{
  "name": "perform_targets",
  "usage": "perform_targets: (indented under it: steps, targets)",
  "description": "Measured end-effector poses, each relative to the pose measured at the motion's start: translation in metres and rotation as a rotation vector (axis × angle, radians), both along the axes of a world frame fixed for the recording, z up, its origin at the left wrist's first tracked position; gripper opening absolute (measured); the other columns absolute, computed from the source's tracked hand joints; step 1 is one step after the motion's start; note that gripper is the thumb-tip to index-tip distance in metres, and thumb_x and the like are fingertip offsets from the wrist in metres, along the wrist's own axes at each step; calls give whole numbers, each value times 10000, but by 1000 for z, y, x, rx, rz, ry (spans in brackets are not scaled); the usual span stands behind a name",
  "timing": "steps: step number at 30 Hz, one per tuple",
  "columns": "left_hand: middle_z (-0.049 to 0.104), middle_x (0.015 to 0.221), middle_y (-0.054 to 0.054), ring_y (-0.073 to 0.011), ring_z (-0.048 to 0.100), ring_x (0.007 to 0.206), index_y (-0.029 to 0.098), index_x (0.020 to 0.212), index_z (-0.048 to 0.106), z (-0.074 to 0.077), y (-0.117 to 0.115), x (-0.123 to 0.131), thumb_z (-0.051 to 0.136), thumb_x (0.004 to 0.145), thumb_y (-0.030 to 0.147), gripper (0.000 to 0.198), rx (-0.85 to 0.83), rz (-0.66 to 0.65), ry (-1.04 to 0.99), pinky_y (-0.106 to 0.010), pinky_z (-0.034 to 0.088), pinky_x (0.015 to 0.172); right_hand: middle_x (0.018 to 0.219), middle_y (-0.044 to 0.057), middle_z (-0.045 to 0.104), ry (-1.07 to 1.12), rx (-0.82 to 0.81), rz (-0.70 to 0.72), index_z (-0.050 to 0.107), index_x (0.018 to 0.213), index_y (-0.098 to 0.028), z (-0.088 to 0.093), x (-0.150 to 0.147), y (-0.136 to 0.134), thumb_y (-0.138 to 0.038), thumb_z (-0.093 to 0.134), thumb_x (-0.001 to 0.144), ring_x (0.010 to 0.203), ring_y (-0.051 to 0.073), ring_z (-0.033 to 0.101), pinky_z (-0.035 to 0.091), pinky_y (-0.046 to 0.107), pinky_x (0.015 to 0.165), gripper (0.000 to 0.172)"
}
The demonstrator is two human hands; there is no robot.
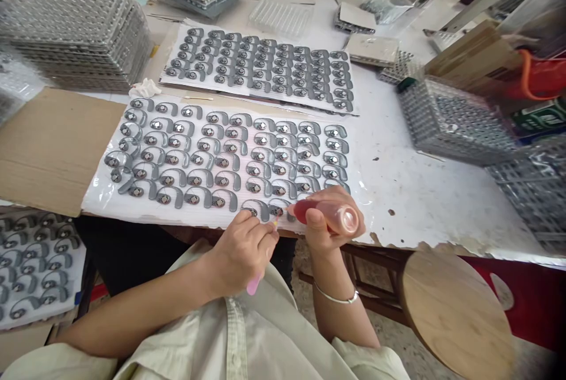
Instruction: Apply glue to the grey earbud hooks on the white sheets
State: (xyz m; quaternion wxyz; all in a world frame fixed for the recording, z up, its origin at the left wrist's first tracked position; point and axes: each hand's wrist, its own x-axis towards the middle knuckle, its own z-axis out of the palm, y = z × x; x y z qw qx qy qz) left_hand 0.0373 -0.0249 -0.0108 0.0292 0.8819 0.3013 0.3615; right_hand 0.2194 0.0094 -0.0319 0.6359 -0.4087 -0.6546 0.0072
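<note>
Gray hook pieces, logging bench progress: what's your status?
Left hand holding pink-handled tool at bottom-row gray piece. Right hand tipping red plastic bottle at next piece. Nothing between hands and pieces.

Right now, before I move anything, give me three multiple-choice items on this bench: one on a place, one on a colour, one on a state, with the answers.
1. Where is the round wooden stool?
A. On the cardboard
B. Beyond the far stacks
C. Below the near edge of the table, to the right

2. What colour is the handle of the tool in the left hand?
A. Pink
B. Green
C. Black

3. How is the plastic bottle placed?
A. Standing on the table
B. Held in the right hand, tip toward the grey moulded parts
C. Lying on the cardboard

Answers:
1. C: the stool sits lower than the table, at its right.
2. A: the handle shows pink below the left hand.
3. B: the fingers wrap the bottle, off the table.
</note>
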Motion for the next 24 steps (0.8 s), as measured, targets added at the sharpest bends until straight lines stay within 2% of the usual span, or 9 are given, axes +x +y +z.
perform_targets:
  steps: [8,14,24]
  targets:
    - [668,734,-82,-162,549,625,92,858,605,-2,0,0,480,868,31,140,-25,-6,-12,-318,418,568,598,8,576,5,1,-39,584,722,-184,-1,0,-3,-342,689,791,533,158,512,428,326,490,202]
    - [677,758,-69,-146,521,608,103,868,597,-5,0,0,501,857,24,125,-65,-8,-46,-313,412,574,626,4,532,224,140,-98,598,793,-195,-13,3,-8,-427,689,775,552,172,515,424,319,429,250]
    - [682,746,-71,-151,523,594,98,865,596,-5,1,0,522,842,20,110,-50,-4,-82,-318,404,554,657,11,569,63,41,-96,580,758,-174,-7,0,-11,-402,679,796,563,160,532,428,313,477,251]
